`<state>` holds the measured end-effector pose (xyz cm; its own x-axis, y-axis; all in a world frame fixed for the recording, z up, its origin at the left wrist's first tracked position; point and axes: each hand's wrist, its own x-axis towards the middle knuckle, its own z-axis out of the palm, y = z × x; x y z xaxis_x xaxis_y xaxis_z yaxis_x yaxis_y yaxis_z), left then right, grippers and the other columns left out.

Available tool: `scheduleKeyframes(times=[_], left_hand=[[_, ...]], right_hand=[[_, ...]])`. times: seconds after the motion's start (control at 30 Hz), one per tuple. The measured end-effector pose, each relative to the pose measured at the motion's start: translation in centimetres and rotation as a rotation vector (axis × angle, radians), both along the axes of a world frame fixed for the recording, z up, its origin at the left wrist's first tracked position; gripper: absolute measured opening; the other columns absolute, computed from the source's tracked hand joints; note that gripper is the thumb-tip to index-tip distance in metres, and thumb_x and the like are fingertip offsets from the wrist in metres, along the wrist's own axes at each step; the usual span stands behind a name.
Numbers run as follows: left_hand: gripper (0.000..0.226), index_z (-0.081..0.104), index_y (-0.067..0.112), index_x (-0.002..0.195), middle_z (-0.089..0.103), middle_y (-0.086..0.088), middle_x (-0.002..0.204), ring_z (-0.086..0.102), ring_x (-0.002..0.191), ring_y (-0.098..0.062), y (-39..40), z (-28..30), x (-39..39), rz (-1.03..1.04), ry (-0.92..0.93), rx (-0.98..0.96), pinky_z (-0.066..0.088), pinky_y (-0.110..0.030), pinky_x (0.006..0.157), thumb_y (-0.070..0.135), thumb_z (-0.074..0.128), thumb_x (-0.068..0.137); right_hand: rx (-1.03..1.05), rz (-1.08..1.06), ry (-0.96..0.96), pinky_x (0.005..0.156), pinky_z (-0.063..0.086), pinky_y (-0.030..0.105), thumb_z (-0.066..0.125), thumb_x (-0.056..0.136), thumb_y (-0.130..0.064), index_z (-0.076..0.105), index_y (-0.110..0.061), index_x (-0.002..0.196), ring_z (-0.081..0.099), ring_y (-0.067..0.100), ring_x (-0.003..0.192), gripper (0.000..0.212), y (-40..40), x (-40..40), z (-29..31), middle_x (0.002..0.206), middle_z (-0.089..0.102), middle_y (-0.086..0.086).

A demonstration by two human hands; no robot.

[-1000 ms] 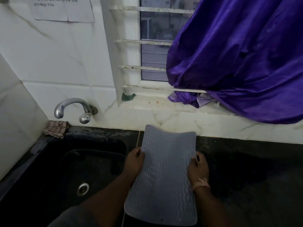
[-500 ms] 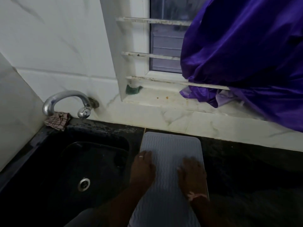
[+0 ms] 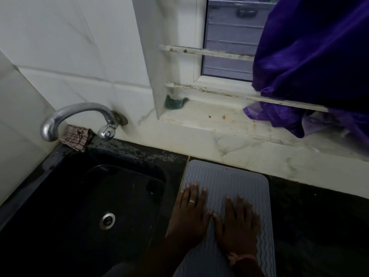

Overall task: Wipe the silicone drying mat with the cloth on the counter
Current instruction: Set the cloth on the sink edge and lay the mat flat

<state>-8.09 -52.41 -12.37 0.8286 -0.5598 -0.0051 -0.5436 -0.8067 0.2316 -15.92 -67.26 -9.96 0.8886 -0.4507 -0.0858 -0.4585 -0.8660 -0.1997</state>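
Observation:
A grey silicone drying mat point(image 3: 229, 178) with wavy ridges lies flat on the black counter point(image 3: 319, 216), just right of the sink. My left hand point(image 3: 189, 214) rests palm down on the mat's left part, fingers spread, a ring on one finger. My right hand point(image 3: 237, 222) lies flat beside it on the mat's middle, thumbs almost touching. Neither hand holds anything. A checked cloth point(image 3: 76, 136) sits crumpled in the back left corner behind the tap, apart from both hands.
A black sink point(image 3: 89, 196) with a steel drain point(image 3: 107, 220) fills the left. A chrome tap point(image 3: 79, 120) arches over its back edge. A purple curtain point(image 3: 311, 66) hangs over the marble window sill point(image 3: 219, 124), where a green scrubber point(image 3: 174, 102) lies.
The mat, held up by its sides a second ago, now lies flat on the counter. Both hands let go of its edges and rest open on top of it.

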Motion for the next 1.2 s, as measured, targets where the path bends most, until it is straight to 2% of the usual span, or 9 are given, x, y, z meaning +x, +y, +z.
scheduleKeyframes(times=[0.2, 0.53, 0.67, 0.83, 0.9, 1.0, 1.03, 1.13, 1.2], left_hand=[[0.072, 0.007, 0.024, 0.165, 0.004, -0.011, 0.172, -0.001, 0.159, -0.031, -0.6, 0.6, 0.5, 0.021, 0.000, 0.013, 0.011, -0.050, 0.127, 0.060, 0.024, 0.106], [0.071, 0.011, 0.023, 0.165, 0.004, -0.010, 0.172, -0.001, 0.159, -0.030, -0.7, 0.6, 0.8, 0.023, 0.006, 0.008, 0.010, -0.049, 0.128, 0.061, 0.021, 0.105], [0.072, 0.008, 0.024, 0.165, -0.001, -0.010, 0.172, -0.004, 0.159, -0.030, -0.7, 0.6, 0.9, 0.025, 0.035, 0.034, 0.006, -0.048, 0.128, 0.062, 0.018, 0.105], [0.072, 0.002, 0.024, 0.165, -0.009, -0.009, 0.170, -0.008, 0.158, -0.031, -0.3, 1.3, 0.9, 0.006, 0.057, 0.060, -0.002, -0.047, 0.128, 0.062, 0.016, 0.105], [0.072, 0.000, 0.023, 0.165, -0.009, -0.010, 0.170, -0.009, 0.158, -0.031, -0.2, 1.9, 0.5, 0.013, 0.056, 0.033, -0.001, -0.047, 0.128, 0.060, 0.017, 0.106], [0.069, 0.006, 0.019, 0.165, 0.003, -0.010, 0.172, -0.004, 0.159, -0.030, 0.5, 2.1, -1.2, -0.012, 0.030, -0.004, 0.007, -0.050, 0.128, 0.055, 0.020, 0.108], [0.068, 0.006, 0.021, 0.165, 0.003, -0.008, 0.172, -0.004, 0.159, -0.029, 0.9, 2.0, -1.9, -0.039, 0.037, 0.014, 0.007, -0.050, 0.128, 0.056, 0.019, 0.108], [0.070, 0.009, 0.024, 0.165, 0.001, -0.007, 0.171, -0.003, 0.159, -0.028, 2.2, 1.6, -3.7, -0.036, 0.086, 0.048, 0.002, -0.047, 0.128, 0.060, 0.014, 0.106], [0.071, 0.012, 0.023, 0.165, 0.004, -0.008, 0.172, -0.003, 0.159, -0.027, 2.4, 1.7, -4.1, -0.023, 0.084, 0.052, 0.001, -0.047, 0.128, 0.061, 0.015, 0.105]], right_hand=[[0.013, 0.008, 0.009, 0.115, 0.025, 0.065, 0.006, 0.094, -0.076, 0.050, -0.023, 0.151, 0.035, 0.046, 0.146, 0.089, -0.6, 0.6, 0.1, 0.162, 0.036, 0.015], [0.007, 0.007, 0.033, 0.118, 0.022, 0.064, 0.004, 0.093, -0.076, 0.042, -0.024, 0.156, 0.030, 0.045, 0.149, 0.090, -0.7, 0.9, 0.1, 0.165, 0.031, 0.013], [0.014, 0.007, 0.043, 0.118, 0.023, 0.064, 0.000, 0.092, -0.076, 0.042, -0.024, 0.156, 0.029, 0.045, 0.150, 0.093, -0.8, 0.7, 0.5, 0.165, 0.030, 0.014], [0.056, 0.036, 0.073, 0.121, 0.017, 0.064, -0.003, 0.088, -0.080, 0.032, -0.025, 0.160, 0.019, 0.042, 0.154, 0.096, -0.8, 0.2, 0.9, 0.168, 0.022, 0.012], [0.061, 0.037, 0.038, 0.119, 0.021, 0.064, 0.000, 0.090, -0.078, 0.038, -0.023, 0.157, 0.023, 0.042, 0.153, 0.095, -0.7, -0.5, 1.4, 0.166, 0.028, 0.015], [0.038, -0.028, -0.041, 0.111, 0.032, 0.066, 0.008, 0.097, -0.072, 0.056, -0.014, 0.146, 0.042, 0.047, 0.142, 0.090, -0.7, -2.7, 2.0, 0.155, 0.045, 0.022], [0.023, -0.078, -0.049, 0.112, 0.031, 0.066, 0.013, 0.097, -0.071, 0.056, -0.016, 0.146, 0.040, 0.047, 0.143, 0.085, -1.0, -3.5, 1.6, 0.156, 0.045, 0.021], [0.021, -0.177, 0.103, 0.122, 0.018, 0.060, 0.026, 0.096, -0.071, 0.031, -0.029, 0.160, 0.014, 0.036, 0.156, 0.077, -1.8, -5.6, 0.7, 0.170, 0.020, 0.009], [0.002, -0.162, 0.136, 0.125, 0.014, 0.056, 0.029, 0.096, -0.071, 0.020, -0.033, 0.162, 0.007, 0.032, 0.158, 0.077, -2.3, -5.9, 0.2, 0.172, 0.010, 0.005]])
